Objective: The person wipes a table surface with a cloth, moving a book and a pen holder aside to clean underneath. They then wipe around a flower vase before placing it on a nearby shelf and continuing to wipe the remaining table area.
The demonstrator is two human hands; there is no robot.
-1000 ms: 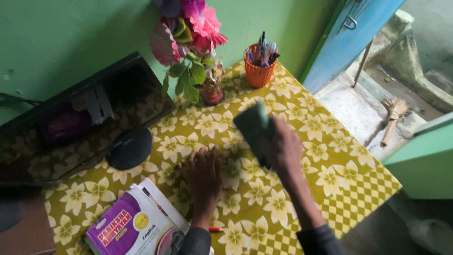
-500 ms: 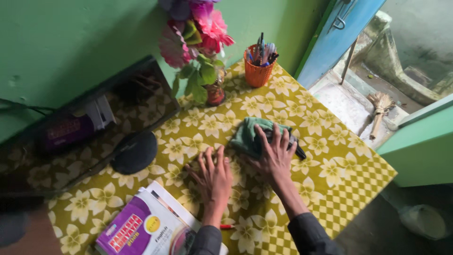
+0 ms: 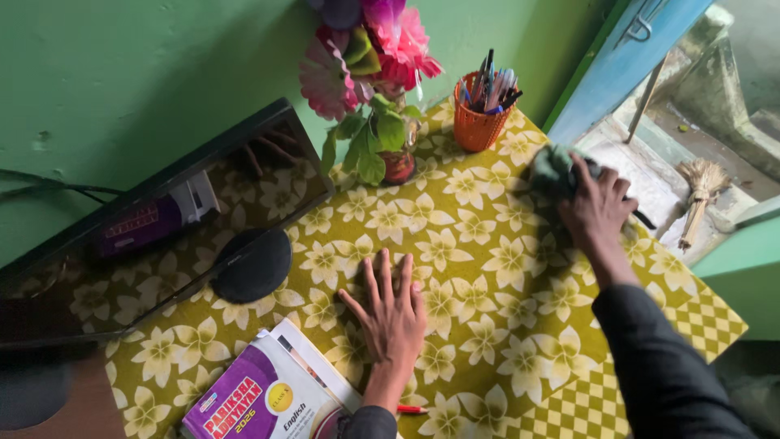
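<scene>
My left hand lies flat with fingers spread on the yellow-green flowered tablecloth, just right of a purple and white book. Out at the table's far right edge, my right hand presses down on a crumpled green cloth, close to the orange pen holder. A dark sleeve covers my right forearm.
A vase of pink artificial flowers stands at the back. A dark monitor with a round black base leans against the green wall on the left. A red pen lies near my left wrist. A small broom lies outside a blue door.
My right hand brought the green cloth down onto the table, then slid it from the middle out to the far right edge. My left hand stayed flat in place.
</scene>
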